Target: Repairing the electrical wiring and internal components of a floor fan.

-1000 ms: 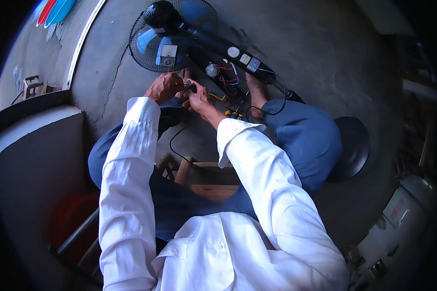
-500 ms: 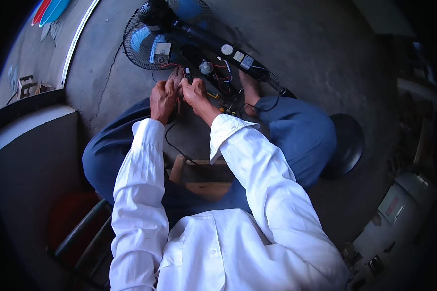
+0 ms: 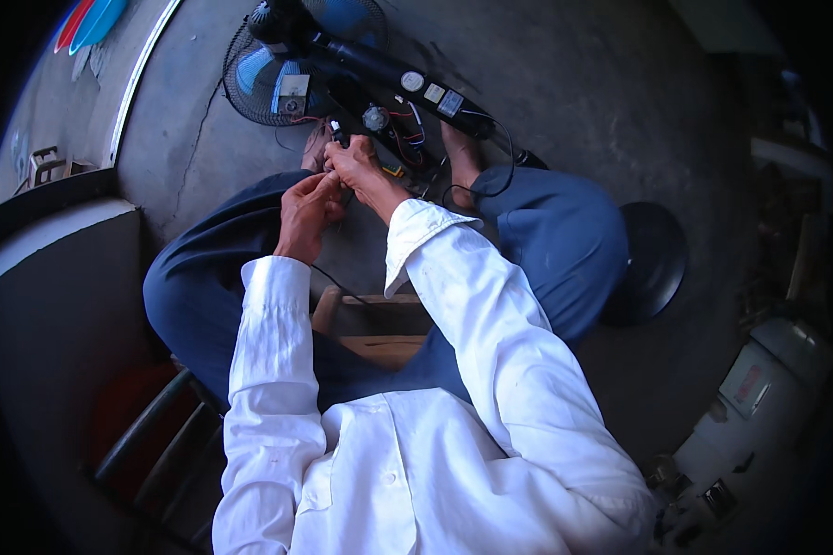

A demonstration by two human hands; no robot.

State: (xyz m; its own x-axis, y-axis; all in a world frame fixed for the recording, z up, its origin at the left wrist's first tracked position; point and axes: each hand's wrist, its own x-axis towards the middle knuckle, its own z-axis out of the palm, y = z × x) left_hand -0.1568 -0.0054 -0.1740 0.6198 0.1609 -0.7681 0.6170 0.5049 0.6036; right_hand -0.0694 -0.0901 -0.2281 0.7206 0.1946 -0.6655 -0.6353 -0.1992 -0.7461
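Observation:
My left hand [image 3: 304, 211] is closed, its thumb and fingertips pinched right beside the right hand's fingers; what they hold is too small to make out. My right hand [image 3: 361, 170] is closed around a small dark object with a white tip [image 3: 337, 130], which points away from me. Just beyond lies a standing fan with a black wire guard [image 3: 271, 117], blue blades [image 3: 254, 76] and a black post [image 3: 376, 67]. An opened dark housing with a round pale part [image 3: 375, 117] and red and white wires is near my right fingers.
My bare feet rest on the grey floor on either side of the parts. A wooden stool [image 3: 379, 349] stands between my legs, with a black cord [image 3: 338, 279] beside it. A black round base [image 3: 655, 264] lies right of my knee. A low wall [image 3: 60, 236] is at left.
My left hand has drawn back toward me, its fingertips now below the right hand's. The right hand has shifted slightly left and nearer, still gripping the small dark object. The view has shifted a little.

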